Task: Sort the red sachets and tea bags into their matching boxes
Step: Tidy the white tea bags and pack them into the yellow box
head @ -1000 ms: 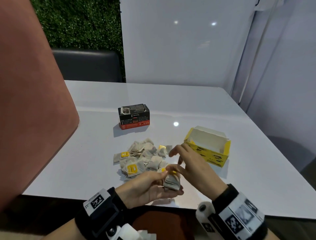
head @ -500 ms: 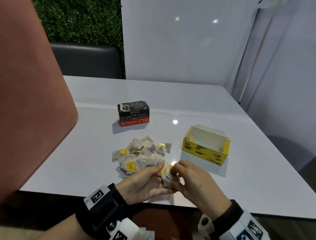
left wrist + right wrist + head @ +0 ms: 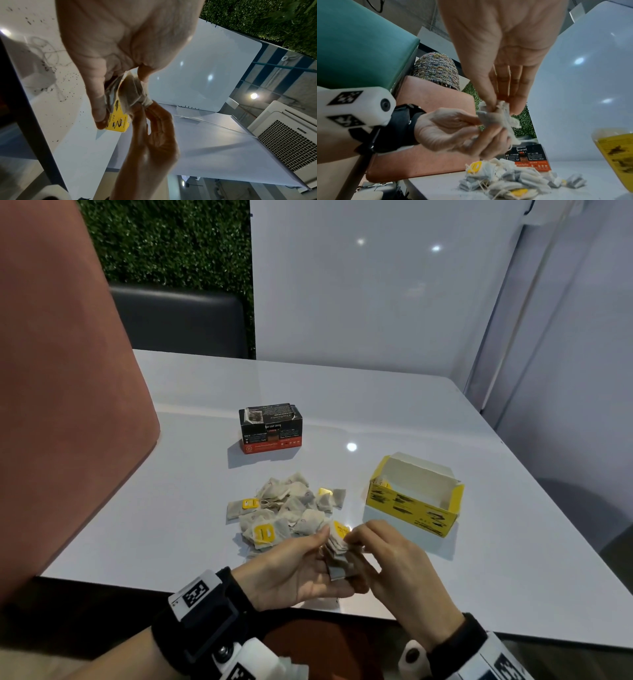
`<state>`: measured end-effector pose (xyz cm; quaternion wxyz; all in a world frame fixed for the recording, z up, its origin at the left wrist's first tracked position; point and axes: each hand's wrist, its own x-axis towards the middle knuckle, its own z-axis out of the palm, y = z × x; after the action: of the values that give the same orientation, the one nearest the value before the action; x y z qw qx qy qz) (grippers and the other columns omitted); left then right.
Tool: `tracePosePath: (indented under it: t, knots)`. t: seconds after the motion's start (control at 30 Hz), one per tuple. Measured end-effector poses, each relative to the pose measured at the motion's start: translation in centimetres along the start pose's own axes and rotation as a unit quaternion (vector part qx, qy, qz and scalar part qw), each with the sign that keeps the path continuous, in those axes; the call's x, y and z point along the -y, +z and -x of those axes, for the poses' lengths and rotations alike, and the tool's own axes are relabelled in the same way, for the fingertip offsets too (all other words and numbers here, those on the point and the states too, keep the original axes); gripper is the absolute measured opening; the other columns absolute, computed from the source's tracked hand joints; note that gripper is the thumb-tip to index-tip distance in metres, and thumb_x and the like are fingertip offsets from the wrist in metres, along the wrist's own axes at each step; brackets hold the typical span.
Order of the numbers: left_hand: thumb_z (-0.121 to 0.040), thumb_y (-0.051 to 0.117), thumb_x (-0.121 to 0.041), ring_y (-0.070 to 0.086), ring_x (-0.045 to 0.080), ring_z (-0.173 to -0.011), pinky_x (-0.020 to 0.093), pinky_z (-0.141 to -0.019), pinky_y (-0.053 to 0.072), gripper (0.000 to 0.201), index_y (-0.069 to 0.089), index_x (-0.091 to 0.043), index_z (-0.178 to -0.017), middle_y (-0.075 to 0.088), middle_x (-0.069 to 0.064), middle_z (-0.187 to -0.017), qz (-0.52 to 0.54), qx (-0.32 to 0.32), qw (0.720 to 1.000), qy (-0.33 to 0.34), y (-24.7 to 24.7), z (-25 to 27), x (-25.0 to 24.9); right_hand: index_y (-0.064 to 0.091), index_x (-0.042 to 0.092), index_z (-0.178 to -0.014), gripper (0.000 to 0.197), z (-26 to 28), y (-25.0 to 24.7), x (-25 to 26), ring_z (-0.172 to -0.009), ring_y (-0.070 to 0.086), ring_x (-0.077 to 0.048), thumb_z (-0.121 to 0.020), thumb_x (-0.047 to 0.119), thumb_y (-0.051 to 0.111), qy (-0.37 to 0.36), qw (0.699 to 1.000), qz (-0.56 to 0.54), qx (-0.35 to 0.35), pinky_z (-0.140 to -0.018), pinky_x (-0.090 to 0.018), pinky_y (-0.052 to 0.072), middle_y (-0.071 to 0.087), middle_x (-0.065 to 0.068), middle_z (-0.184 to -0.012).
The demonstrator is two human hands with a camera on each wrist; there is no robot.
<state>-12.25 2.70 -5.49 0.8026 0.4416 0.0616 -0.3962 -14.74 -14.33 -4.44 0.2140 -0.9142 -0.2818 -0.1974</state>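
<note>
A stack of tea bags is gripped in my left hand above the table's near edge. My right hand pinches the top of that same stack with thumb and fingers. A loose pile of tea bags with yellow tags lies on the white table just beyond my hands. The open yellow box stands to the right of the pile. The black and red box stands farther back, behind the pile. No red sachets are visible.
The white table stretches back to a white wall. A pink chair back rises at the left. A dark seat stands behind the table's far edge.
My right hand came back from reaching over the pile and closed on the stack in my left hand. Both hands have drawn together near the table's front edge.
</note>
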Motion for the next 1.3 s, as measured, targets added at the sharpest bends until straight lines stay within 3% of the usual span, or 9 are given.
tracePosePath:
  t: [0.33, 0.47, 0.57, 0.67, 0.77, 0.97, 1.1, 1.2, 1.3]
  knots:
    - [-0.087, 0.053, -0.018, 0.068, 0.026, -0.088, 0.032, -0.083, 0.056, 0.028, 0.058, 0.003, -0.105, 0.065, 0.017, -0.096, -0.044, 0.036, 0.998, 0.012, -0.3, 0.1, 0.1, 0.061, 0.028, -0.094, 0.016, 0.5, 0.4, -1.2, -0.095, 0.055, -0.002, -0.088, 0.034, 0.047, -0.013, 0.992, -0.088, 0.092, -0.074, -0.016, 0.047, 0.061, 0.014, -0.101]
    - [-0.093, 0.045, -0.006, 0.069, 0.030, -0.092, 0.028, -0.081, 0.057, 0.022, 0.056, 0.005, -0.109, 0.068, 0.021, -0.098, -0.114, 0.046, 0.992, 0.011, -0.1, 0.4, -0.1, 0.058, 0.026, -0.101, 0.018, -0.2, -0.9, -2.6, -0.096, 0.059, 0.000, -0.085, 0.022, 0.065, 0.113, 0.968, -0.218, 0.048, -0.078, -0.016, 0.049, 0.062, 0.014, -0.104]
    - [-0.097, 0.044, -0.012, 0.067, 0.027, -0.093, 0.032, -0.092, 0.053, 0.019, 0.054, -0.003, -0.110, 0.065, 0.015, -0.100, -0.277, 0.055, 0.959, 0.034, 0.9, 0.3, -0.1, 0.042, 0.034, -0.124, 0.055, -0.8, -2.0, -2.9, -0.100, 0.058, -0.002, -0.078, 0.032, 0.072, 0.191, 0.925, -0.263, 0.196, -0.078, -0.017, 0.051, 0.054, 0.012, -0.116]
    - [-0.095, 0.051, -0.022, 0.067, 0.033, -0.098, 0.038, -0.092, 0.053, 0.020, 0.046, -0.007, -0.108, 0.063, 0.015, -0.103, -0.429, 0.042, 0.900, 0.070, 2.5, 0.0, -0.7, 0.046, 0.033, -0.125, 0.053, -1.6, -2.4, -3.3, -0.085, 0.063, -0.009, -0.080, 0.020, 0.071, 0.181, 0.919, -0.265, 0.227, -0.072, -0.023, 0.055, 0.059, 0.004, -0.109]
    - [-0.095, 0.049, -0.013, 0.067, 0.037, -0.096, 0.046, -0.089, 0.053, 0.039, 0.024, -0.007, -0.125, 0.063, 0.022, -0.107, -0.505, -0.004, 0.857, 0.102, 3.9, -1.2, -1.5, 0.063, 0.021, -0.109, 0.029, -2.6, -3.5, -4.3, -0.066, 0.062, -0.007, -0.083, 0.007, 0.066, 0.147, 0.947, -0.210, 0.194, -0.065, -0.030, 0.058, 0.065, 0.001, -0.090]
    - [-0.094, 0.052, -0.014, 0.063, 0.032, -0.100, 0.033, -0.086, 0.050, 0.073, 0.000, -0.006, -0.144, 0.062, 0.023, -0.113, -0.662, -0.068, 0.719, 0.198, 6.1, -5.5, -5.5, 0.068, 0.018, -0.094, 0.027, -6.3, -7.0, -7.1, -0.066, 0.052, -0.004, -0.076, -0.001, 0.059, 0.089, 0.982, -0.041, 0.164, -0.061, -0.014, 0.040, 0.055, 0.018, -0.070]
    - [-0.087, 0.062, -0.036, 0.043, 0.031, -0.129, 0.030, -0.098, 0.037, 0.102, -0.014, -0.005, -0.147, 0.040, 0.024, -0.143, -0.629, -0.144, 0.743, 0.178, 6.4, -9.1, -8.7, 0.064, 0.023, -0.096, 0.020, -9.5, -8.2, -11.9, -0.084, 0.061, -0.022, -0.082, 0.011, 0.058, 0.075, 0.978, 0.123, 0.152, -0.070, -0.029, 0.047, 0.066, 0.001, -0.089]
    - [-0.090, 0.057, -0.039, 0.037, 0.032, -0.133, 0.031, -0.100, 0.035, 0.098, -0.012, 0.002, -0.146, 0.033, 0.026, -0.146, -0.649, -0.179, 0.731, 0.107, 6.0, -11.7, -9.4, 0.061, 0.028, -0.103, 0.019, -10.8, -7.6, -14.5, -0.093, 0.057, -0.027, -0.086, 0.020, 0.057, 0.063, 0.942, 0.214, 0.250, -0.075, -0.031, 0.046, 0.049, -0.001, -0.096]
    - [-0.093, 0.052, -0.026, 0.046, 0.031, -0.118, 0.031, -0.082, 0.037, 0.050, 0.034, 0.001, -0.131, 0.051, 0.016, -0.119, -0.653, -0.189, 0.729, 0.075, 5.2, -14.2, -9.5, 0.062, 0.026, -0.104, 0.021, -11.4, -5.9, -15.9, -0.095, 0.056, -0.029, -0.085, 0.018, 0.057, 0.008, 0.913, 0.262, 0.312, -0.072, -0.032, 0.046, 0.050, -0.006, -0.100]
